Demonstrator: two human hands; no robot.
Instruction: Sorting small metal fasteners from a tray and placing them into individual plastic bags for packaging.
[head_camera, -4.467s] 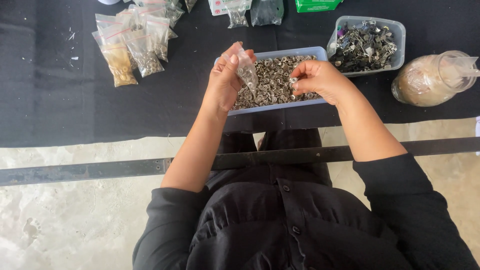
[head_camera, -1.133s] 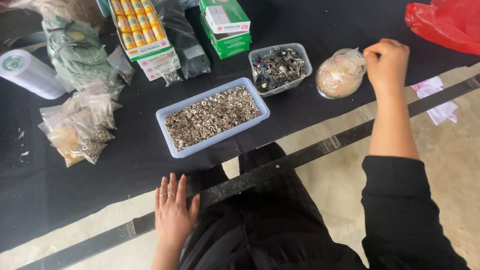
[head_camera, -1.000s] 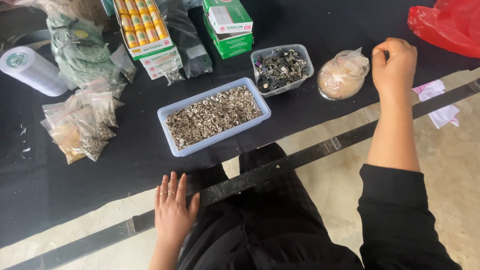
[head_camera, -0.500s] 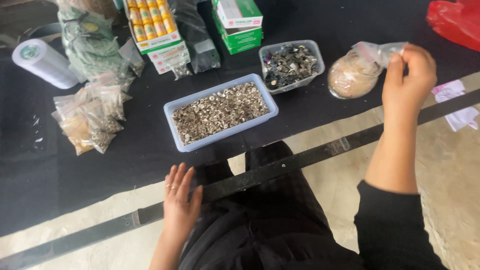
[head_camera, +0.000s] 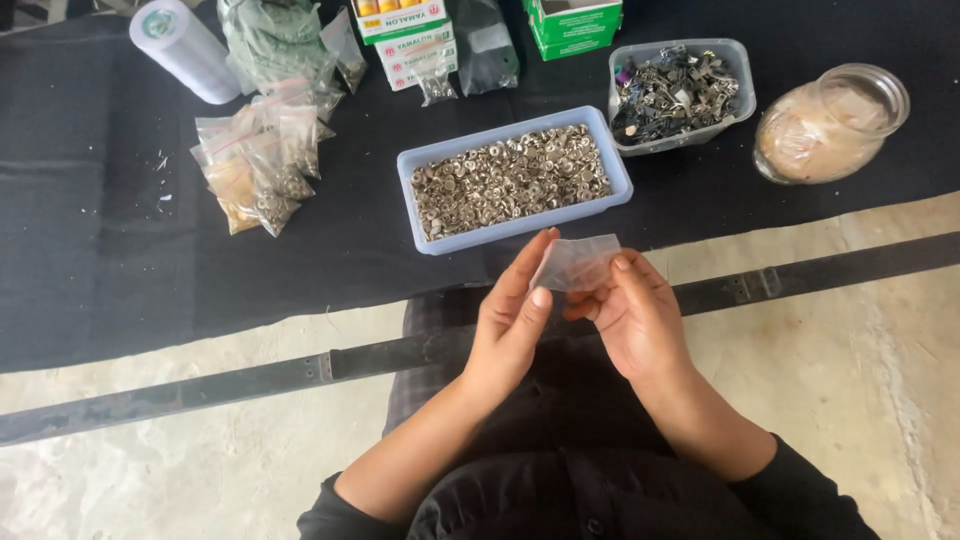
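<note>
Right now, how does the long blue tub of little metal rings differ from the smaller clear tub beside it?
The blue tub is longer and pale blue; the clear tub is shorter and see-through. The blue tub holds an even layer of small, light, ring-like pieces, the clear tub a tangled heap of darker, mixed metal parts. The blue tub lies nearer the hands, the clear one further back. Both are open, rectangular and rest on the black cloth.

This looks like a small workshop or packing spot for metal hardware. Just beyond the hands, a black-covered surface (head_camera: 120, 260) carries a tray of small metal rings (head_camera: 512, 180), a tub of darker metal parts (head_camera: 680, 92) and filled little bags (head_camera: 262, 165). Bare concrete floor (head_camera: 200, 460) lies below.
</note>
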